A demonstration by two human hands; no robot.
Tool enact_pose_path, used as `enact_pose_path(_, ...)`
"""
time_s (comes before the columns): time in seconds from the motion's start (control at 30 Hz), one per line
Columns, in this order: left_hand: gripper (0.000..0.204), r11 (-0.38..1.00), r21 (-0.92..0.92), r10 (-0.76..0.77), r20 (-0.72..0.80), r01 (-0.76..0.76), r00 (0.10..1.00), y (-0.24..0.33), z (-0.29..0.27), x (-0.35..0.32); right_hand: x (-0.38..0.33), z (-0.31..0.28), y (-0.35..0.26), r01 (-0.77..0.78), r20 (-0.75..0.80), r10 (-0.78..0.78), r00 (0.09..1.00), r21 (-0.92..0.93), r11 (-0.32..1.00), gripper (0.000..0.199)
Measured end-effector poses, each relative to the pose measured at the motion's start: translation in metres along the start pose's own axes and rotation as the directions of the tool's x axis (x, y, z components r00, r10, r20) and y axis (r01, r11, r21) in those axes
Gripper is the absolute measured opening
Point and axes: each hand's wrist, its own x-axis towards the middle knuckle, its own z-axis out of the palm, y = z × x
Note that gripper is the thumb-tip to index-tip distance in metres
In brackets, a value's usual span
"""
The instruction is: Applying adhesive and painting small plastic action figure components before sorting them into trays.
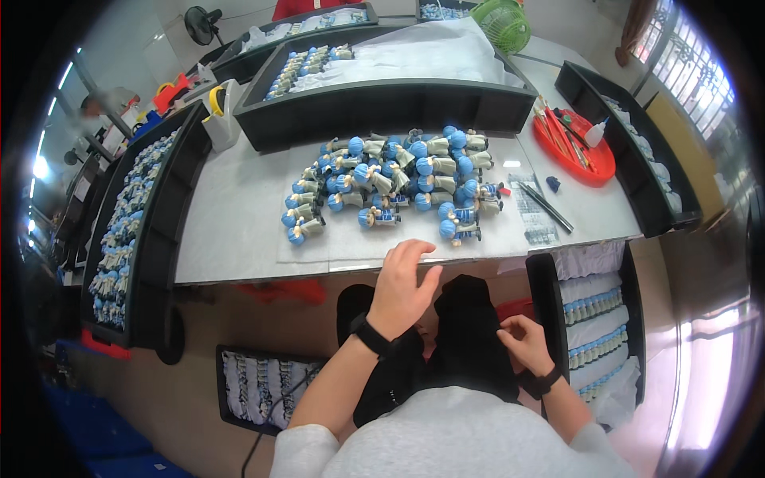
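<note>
A crowded group of small figurines (370, 179) with blue hair lies on a white sheet (335, 251) along the near part of the table. Just below the sheet's front edge is my left hand (406, 287), its thumb and fingers apart and nothing between them. The nearest figurines lie a short way beyond its fingertips. My right hand (526, 342) is low beside my right thigh, against the dark trousers (474, 334). Its fingers are curled with the thumb close to the index finger; anything inside them is hidden. Each wrist wears a black band.
Behind the figurines stands a big black tray (382, 111) with white cloth and more figurines. Black trays flank the table, left (147, 239) and right (637, 143). A red dish (586, 171) holds brushes and a small bottle; a dark pen (546, 207) lies nearby. Lower right, another tray (550, 319) holds figurine rows.
</note>
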Motion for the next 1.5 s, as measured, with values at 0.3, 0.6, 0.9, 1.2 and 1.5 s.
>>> enact_pose_path(0.3, 0.033, 0.916, -0.362, -0.17, 0.042, 0.174, 0.984, -0.013, 0.021, 0.029, 0.103, 0.019, -0.125, 0.444, -0.229, -0.501, 0.834, -0.259, 0.858, 0.023)
enact_pose_path(0.6, 0.027, 0.627, -0.744, -0.282, 0.059, 0.23, 0.958, -0.019, 0.03, 0.031, 0.109, 0.026, -0.113, 0.149, -0.067, -0.141, 0.988, 0.145, 0.978, 0.011)
enact_pose_path(0.9, 0.028, 0.516, -0.774, -0.37, 0.184, 0.366, 0.911, -0.015, 0.036, 0.033, 0.104, 0.022, -0.104, -0.076, 0.104, 0.02, 0.994, 0.57, 0.818, 0.014)
enact_pose_path(1.2, 0.029, 0.423, -0.824, -0.381, 0.215, 0.376, 0.899, -0.004, 0.04, 0.029, 0.093, 0.019, -0.1, -0.078, 0.086, 0.032, 0.996, 0.614, 0.785, 0.014)
enact_pose_path(1.5, 0.029, 0.406, -0.813, -0.415, 0.243, 0.418, 0.877, 0.001, 0.04, 0.024, 0.084, 0.02, -0.096, -0.054, 0.051, 0.028, 0.998, 0.649, 0.759, 0.015)
